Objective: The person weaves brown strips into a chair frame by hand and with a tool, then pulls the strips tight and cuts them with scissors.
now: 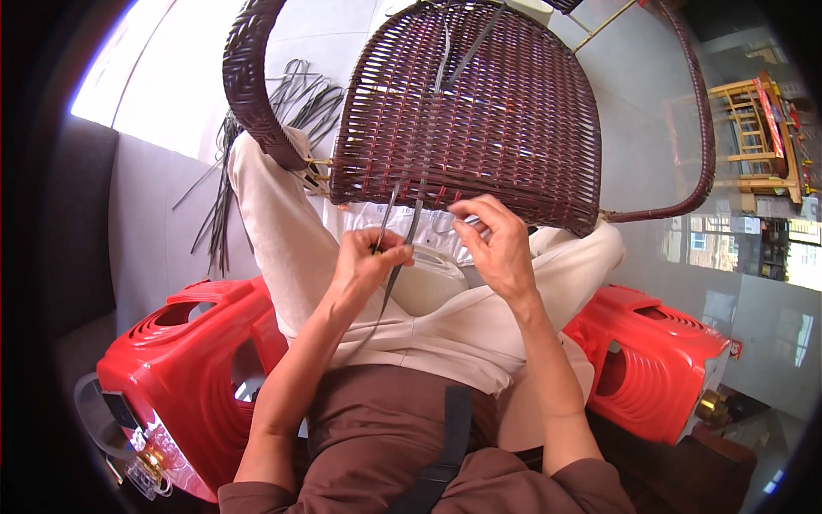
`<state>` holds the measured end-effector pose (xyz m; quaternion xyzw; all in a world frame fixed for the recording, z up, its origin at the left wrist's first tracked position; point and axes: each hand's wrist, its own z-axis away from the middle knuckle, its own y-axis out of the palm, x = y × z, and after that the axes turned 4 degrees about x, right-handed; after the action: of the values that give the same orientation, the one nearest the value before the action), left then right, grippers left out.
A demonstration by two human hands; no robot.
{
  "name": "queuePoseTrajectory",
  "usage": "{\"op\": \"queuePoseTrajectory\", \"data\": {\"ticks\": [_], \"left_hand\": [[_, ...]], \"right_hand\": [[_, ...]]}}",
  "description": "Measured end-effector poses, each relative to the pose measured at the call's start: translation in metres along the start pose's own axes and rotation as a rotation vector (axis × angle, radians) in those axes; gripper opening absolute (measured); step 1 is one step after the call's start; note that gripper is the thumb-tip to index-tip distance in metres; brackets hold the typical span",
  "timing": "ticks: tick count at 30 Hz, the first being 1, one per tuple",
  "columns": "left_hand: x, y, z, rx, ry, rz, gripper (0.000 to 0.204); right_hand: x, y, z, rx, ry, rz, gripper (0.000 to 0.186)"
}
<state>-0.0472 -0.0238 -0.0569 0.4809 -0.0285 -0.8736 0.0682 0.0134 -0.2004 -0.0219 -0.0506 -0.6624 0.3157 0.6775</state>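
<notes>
A dark brown woven wicker chair seat (522, 111) rests before me, its near edge above my knees. Grey flat weaving strips (412, 224) run down through the weave and hang over that edge. My left hand (364, 261) is closed, pinching a grey strip between thumb and fingers; a small dark and yellow bit shows there, too small to name. The strip's tail trails down toward my lap. To the right, my right hand (501, 248) is raised close under the seat edge, its fingers bent, with a gap between thumb and index and nothing visible in it.
Curved braided armrests (257, 77) flank the seat. A pile of loose grey strips (224, 206) lies on the floor at left. Red plastic stools (184, 360) stand at both sides. A pale container (432, 278) sits between my legs. Wooden frames (758, 133) stand far right.
</notes>
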Motion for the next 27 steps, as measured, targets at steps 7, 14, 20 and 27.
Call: {"op": "queuePoseTrajectory", "data": {"ticks": [7,14,20,27], "left_hand": [[-0.023,-0.01,0.061,0.108,0.153,-0.29,0.007],[-0.017,0.001,0.08,0.276,0.295,-0.431,0.007],[-0.016,0.013,0.085,0.341,0.316,-0.455,0.008],[-0.029,-0.008,0.102,0.402,0.304,-0.492,0.01]], "right_hand": [[0.03,0.008,-0.035,0.914,-0.324,0.052,0.013],[0.039,-0.012,-0.008,1.05,-0.45,0.027,0.012],[0.051,-0.037,0.012,1.025,-0.333,0.186,0.014],[0.074,-0.025,0.032,0.919,-0.554,0.311,0.017]]}}
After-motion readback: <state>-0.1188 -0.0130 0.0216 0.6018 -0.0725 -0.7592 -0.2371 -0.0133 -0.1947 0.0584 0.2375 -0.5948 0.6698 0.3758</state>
